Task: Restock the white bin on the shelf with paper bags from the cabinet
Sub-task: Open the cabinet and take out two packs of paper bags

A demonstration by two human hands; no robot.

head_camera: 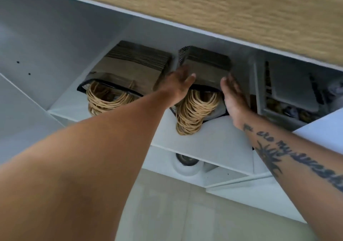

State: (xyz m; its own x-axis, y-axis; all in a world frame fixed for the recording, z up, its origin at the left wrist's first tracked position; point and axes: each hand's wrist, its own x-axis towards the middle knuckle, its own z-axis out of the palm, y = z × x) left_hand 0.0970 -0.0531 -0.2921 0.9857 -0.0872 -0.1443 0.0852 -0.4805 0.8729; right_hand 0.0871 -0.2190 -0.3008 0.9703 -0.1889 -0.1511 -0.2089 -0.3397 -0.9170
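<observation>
White shelving seen from below fills the view, with a wood-grain panel running across the top. On a white shelf board lie 2 bundles of brown paper bags, side by side and close together, their twisted paper handles hanging over the front edge. The left stack of bags sits in a holder with a dark rim. The right stack of bags sits in a dark mesh holder.

Both hands are on the right stack. The left hand lies flat against its left side, fingers straight and together, gripping nothing. The right hand, on a tattooed forearm, is pressed flat along its right side, fingers also extended.

Just right of that hand stands a white container with blurred contents. Whether it is the bin to be filled cannot be told.
</observation>
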